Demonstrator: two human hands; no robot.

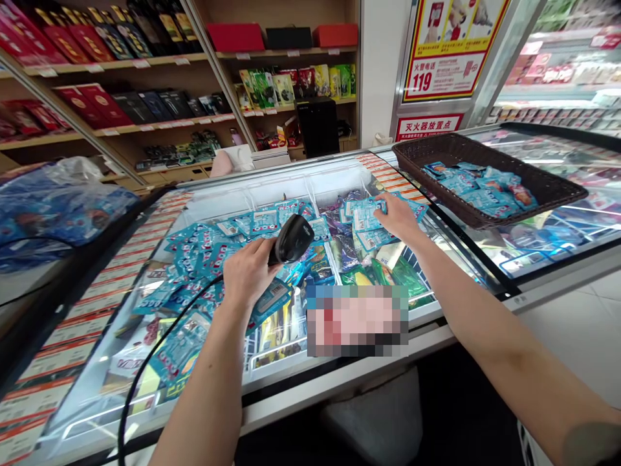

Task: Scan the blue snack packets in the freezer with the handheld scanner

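My left hand (248, 272) is closed round the handle of a black barcode scanner (291, 238), whose cable (145, 362) trails down to the lower left. The scanner head points toward the blue packets (204, 249) piled in the open chest freezer (310, 378). My right hand (398, 217) reaches further in and grips a bunch of the same blue packets (363, 217) over the middle compartment. Green and purple wrapped items (388, 272) lie below that hand.
A dark wicker basket (557, 188) holding more blue packets sits on the freezer's glass lid at the right. A blue plastic bag (58, 207) lies at the left. Wooden shelves (160, 123) with boxed goods stand behind. A fire notice poster (451, 45) hangs on the pillar.
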